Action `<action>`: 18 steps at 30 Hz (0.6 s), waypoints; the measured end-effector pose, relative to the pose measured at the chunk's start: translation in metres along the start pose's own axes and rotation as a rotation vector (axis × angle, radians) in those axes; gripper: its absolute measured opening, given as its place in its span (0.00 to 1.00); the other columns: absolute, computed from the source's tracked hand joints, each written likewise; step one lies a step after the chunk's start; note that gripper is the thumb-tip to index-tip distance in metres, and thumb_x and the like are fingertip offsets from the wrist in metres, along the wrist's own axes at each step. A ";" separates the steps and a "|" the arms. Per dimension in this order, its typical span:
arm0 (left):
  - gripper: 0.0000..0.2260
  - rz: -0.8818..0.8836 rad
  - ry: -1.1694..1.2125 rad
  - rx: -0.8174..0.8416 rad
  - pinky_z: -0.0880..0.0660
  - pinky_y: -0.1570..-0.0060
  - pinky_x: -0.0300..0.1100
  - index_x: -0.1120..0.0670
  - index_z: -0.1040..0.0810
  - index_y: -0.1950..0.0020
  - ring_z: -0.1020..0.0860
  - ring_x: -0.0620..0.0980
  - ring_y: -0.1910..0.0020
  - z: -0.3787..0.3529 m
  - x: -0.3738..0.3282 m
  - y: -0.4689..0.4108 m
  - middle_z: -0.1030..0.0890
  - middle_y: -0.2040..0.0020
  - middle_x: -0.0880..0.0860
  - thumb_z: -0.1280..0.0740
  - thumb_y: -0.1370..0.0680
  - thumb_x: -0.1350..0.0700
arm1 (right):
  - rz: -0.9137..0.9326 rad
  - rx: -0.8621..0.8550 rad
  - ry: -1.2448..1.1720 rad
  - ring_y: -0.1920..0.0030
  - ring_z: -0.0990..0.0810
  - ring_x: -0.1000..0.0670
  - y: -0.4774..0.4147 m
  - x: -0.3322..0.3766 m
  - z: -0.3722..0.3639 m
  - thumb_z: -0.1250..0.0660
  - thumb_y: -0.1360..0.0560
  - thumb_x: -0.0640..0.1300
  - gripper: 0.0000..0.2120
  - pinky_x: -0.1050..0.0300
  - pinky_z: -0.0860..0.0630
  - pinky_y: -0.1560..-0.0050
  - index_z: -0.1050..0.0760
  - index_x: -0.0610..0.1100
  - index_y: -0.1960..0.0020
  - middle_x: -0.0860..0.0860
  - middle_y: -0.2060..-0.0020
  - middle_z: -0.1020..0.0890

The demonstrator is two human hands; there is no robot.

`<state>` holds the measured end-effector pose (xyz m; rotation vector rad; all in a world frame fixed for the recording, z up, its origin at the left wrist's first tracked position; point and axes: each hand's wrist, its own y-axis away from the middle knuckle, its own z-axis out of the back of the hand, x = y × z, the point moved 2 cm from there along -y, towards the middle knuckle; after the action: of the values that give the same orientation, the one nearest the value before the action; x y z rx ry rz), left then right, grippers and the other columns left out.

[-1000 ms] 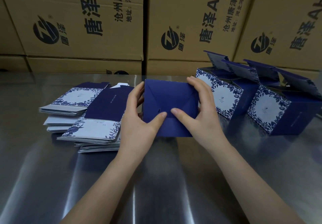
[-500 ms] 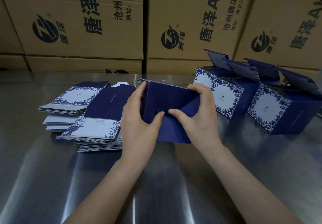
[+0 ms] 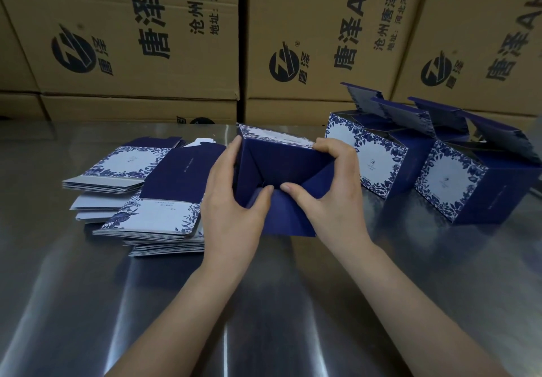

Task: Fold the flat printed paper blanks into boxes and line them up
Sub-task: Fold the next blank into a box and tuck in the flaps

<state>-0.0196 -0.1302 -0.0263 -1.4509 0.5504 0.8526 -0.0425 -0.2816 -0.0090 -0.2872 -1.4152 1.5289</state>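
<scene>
Printed brown cartons (image 3: 140, 33) stacked behind a shiny steel table (image 3: 264, 303).

Bare left hand (image 3: 231, 200) and bare right hand (image 3: 331, 191) on bare forearms (image 3: 187, 312).

packing workshop | stacked shipping cartons (image 3: 132, 33) | steel table (image 3: 264, 303)

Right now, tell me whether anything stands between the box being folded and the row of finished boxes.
Nothing visible does. The left hand and right hand hold the half-folded box just left of the nearest finished box; the flat blanks lie on its other side.
</scene>
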 end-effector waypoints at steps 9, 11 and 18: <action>0.33 0.026 0.101 0.104 0.27 0.34 0.51 0.44 0.35 0.24 0.28 0.43 0.31 0.001 0.007 -0.002 0.27 0.30 0.42 0.26 0.27 0.57 | -0.089 0.032 -0.193 0.34 0.31 0.53 0.001 -0.005 0.000 0.27 0.29 0.45 0.20 0.54 0.31 0.34 0.31 0.48 0.40 0.51 0.39 0.29; 0.34 0.026 0.120 0.133 0.27 0.34 0.52 0.44 0.35 0.24 0.29 0.45 0.30 0.001 0.008 -0.002 0.28 0.29 0.42 0.26 0.27 0.55 | -0.112 0.027 -0.246 0.34 0.31 0.51 0.000 -0.007 0.001 0.31 0.27 0.48 0.16 0.47 0.30 0.34 0.31 0.50 0.42 0.54 0.40 0.30; 0.24 0.061 0.262 0.186 0.27 0.35 0.47 0.46 0.31 0.27 0.27 0.40 0.33 0.002 0.008 -0.004 0.24 0.34 0.39 0.33 0.23 0.50 | -0.369 0.011 -0.463 0.33 0.30 0.57 -0.003 -0.013 0.002 0.37 0.27 0.56 0.10 0.49 0.32 0.32 0.24 0.49 0.57 0.55 0.39 0.26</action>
<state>-0.0115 -0.1265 -0.0299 -1.3881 0.8525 0.6428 -0.0362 -0.2928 -0.0115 0.3435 -1.7013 1.3402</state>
